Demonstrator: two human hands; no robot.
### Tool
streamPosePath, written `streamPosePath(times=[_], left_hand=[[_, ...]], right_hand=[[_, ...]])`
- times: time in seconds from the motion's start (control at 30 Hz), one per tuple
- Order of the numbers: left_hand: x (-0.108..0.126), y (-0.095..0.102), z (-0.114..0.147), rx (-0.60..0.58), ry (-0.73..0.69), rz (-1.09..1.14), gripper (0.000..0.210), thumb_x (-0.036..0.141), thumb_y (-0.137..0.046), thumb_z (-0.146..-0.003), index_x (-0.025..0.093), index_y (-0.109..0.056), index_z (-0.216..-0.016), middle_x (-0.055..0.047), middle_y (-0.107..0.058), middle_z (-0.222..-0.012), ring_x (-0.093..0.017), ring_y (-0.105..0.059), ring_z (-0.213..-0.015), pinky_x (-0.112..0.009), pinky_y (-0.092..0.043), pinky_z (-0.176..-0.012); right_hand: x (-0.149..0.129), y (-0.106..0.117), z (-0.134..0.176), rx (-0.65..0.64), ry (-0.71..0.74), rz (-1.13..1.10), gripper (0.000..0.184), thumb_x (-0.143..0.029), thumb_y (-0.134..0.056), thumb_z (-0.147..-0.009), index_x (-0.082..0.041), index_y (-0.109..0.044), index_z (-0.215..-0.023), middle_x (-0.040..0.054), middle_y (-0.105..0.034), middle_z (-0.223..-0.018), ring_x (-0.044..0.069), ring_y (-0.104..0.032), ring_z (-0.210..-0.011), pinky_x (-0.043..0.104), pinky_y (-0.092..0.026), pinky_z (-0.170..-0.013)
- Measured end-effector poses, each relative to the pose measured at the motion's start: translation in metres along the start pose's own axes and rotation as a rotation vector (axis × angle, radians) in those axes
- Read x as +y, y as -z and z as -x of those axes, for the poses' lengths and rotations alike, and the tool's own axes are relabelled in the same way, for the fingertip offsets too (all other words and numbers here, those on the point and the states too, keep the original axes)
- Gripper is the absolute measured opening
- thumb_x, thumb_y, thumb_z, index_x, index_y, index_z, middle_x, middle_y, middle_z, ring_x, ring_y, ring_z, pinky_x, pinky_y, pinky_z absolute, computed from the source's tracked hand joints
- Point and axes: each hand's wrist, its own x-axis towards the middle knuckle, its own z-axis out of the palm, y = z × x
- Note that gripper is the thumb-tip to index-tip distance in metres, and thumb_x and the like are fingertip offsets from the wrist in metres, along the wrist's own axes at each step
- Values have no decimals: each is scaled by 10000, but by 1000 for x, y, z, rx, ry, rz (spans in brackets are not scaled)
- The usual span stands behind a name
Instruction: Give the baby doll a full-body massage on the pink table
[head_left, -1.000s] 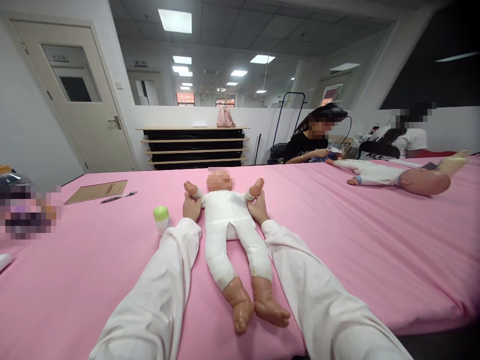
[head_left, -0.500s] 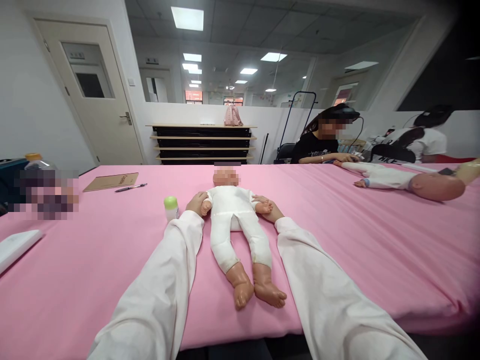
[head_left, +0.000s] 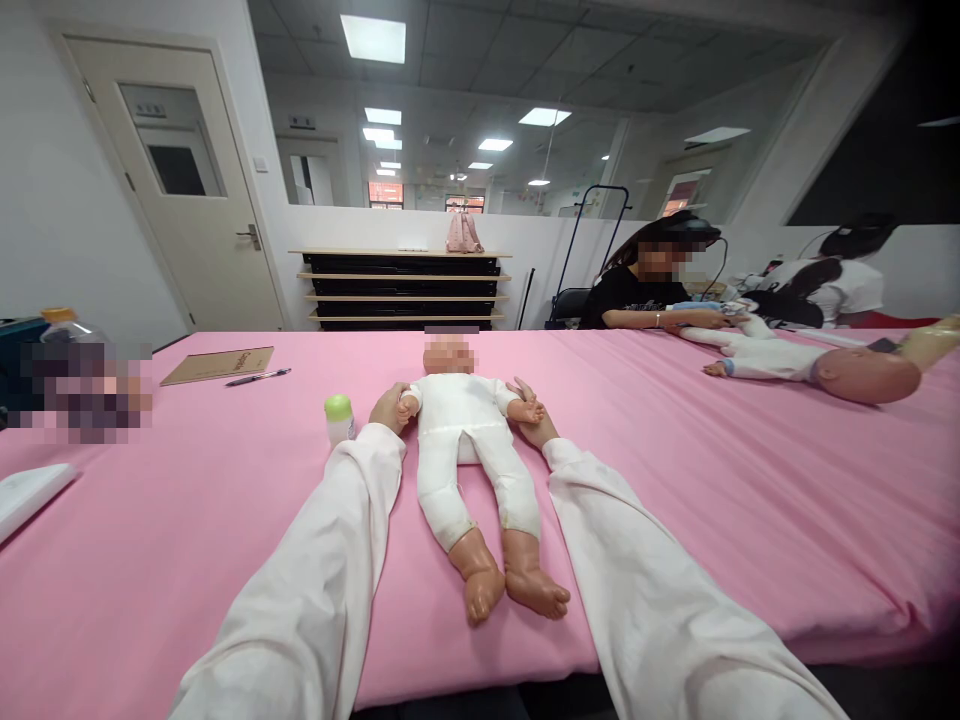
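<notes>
Fingers [head_left: 524, 388] of your right hand [head_left: 537, 428] lie apart against one arm of the doll [head_left: 460, 405]; your left fingers [head_left: 398, 390] touch its other arm, whether closed you cannot tell. It lies between them, a green-capped jar [head_left: 340, 418] just outside your left fingers on the tabletop [head_left: 690, 480].

The near baby doll's [head_left: 463, 415] arms, raised toward its head a second ago, are now lowered along its sides, its hands lying against the person's left hand [head_left: 388, 406] and right hand [head_left: 537, 428]. At the far right, a co-worker's forearm [head_left: 634, 319] now reaches to the second baby doll's [head_left: 787, 360] legs, one of which now looks bent upward.
</notes>
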Motion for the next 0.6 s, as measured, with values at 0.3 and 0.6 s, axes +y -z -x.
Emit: streamPosePath(times=[0.3,0.6], left_hand=[[-2,-5,-17,18,-125,-64,464,223,-434,-827,195,-359,-1283,-93,-633,-1011,-231,-608,-870,-331,-450,-736],[-12,-15,-37,43,-115,-105,478,376,-430,-841,184,-279,-1252,-58,-646,-783,-204,-610,-675,-280,-427,-599]], right_hand=[[-1,-25,-23,256,-214,-124,546,-337,-448,-747,-126,-354,-1241,159,-503,-1223,253,-509,-1102,390,-401,-941],[11,-39,-46,331,-393,29,628,-411,-333,-836,-126,-112,-1351,180,-605,-1001,279,-611,-799,459,-450,-769]])
